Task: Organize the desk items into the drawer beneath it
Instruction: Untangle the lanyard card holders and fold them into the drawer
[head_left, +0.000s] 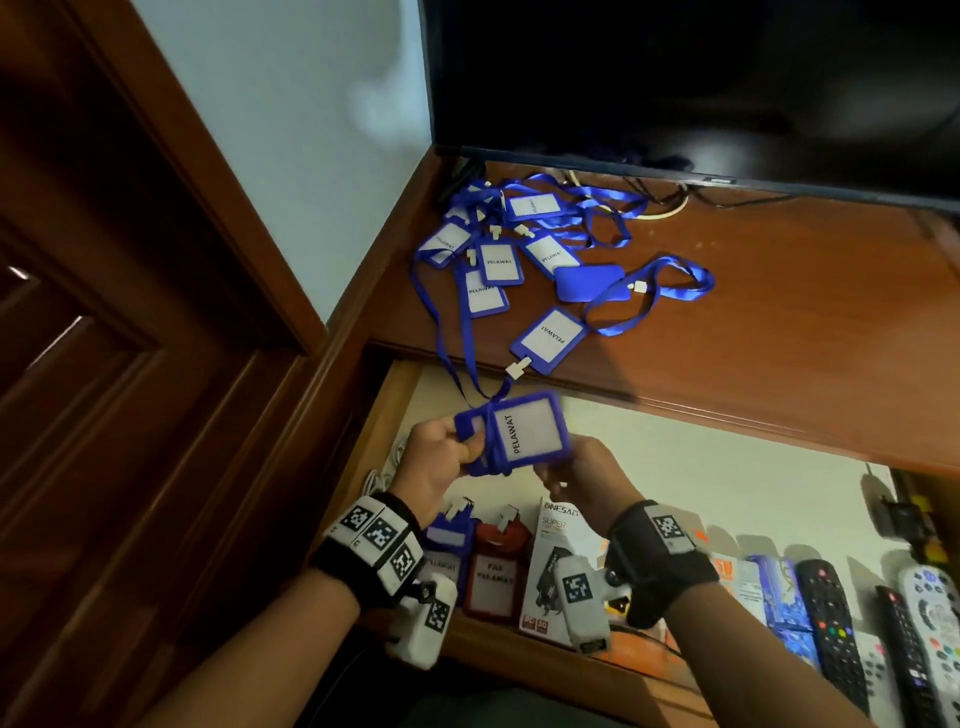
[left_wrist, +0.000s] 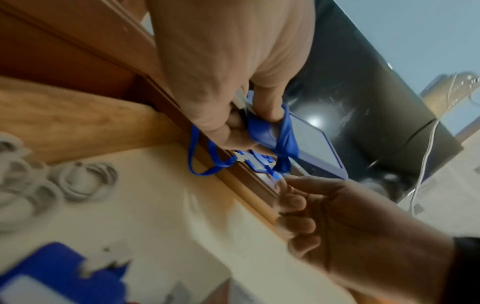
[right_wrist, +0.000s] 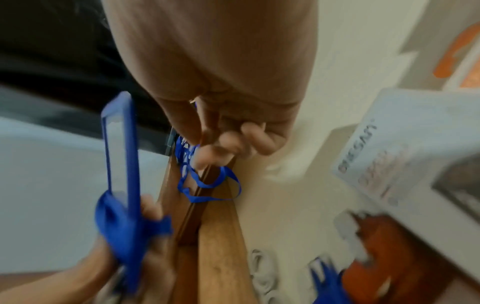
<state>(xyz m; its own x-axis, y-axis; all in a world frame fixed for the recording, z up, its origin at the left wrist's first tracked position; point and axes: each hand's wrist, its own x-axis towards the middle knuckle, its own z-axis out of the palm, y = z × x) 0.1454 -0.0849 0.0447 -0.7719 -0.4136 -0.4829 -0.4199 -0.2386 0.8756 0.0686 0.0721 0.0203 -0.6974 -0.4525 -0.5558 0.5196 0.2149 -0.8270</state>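
- My left hand (head_left: 441, 457) grips the blue plastic badge holder with the white "PELAWAT" card (head_left: 514, 434), fingers curled round its left end where the blue ribbon lanyard (left_wrist: 284, 139) is wound across it; it sits above the open wooden drawer (head_left: 395, 415), just in front of the desk edge.
- The holder's long axis runs left to right between my hands, card face up toward me.
- My right hand (head_left: 587, 478) is just beside the holder's lower right corner, fingers curled; the right wrist view shows my fingertips (right_wrist: 207, 158) pinching a loose loop of the lanyard.
- The free ribbon lies below and to the right of the holder, so I judge the right hand is the one to carry the next wrap round it.
- The drawer floor lies directly under both hands, beside a red badge holder (head_left: 493, 571) and a white box (head_left: 556, 561).
- More blue badge holders (head_left: 519, 249) lie tangled on the brown wooden desk (head_left: 779, 312), well apart from my hands.
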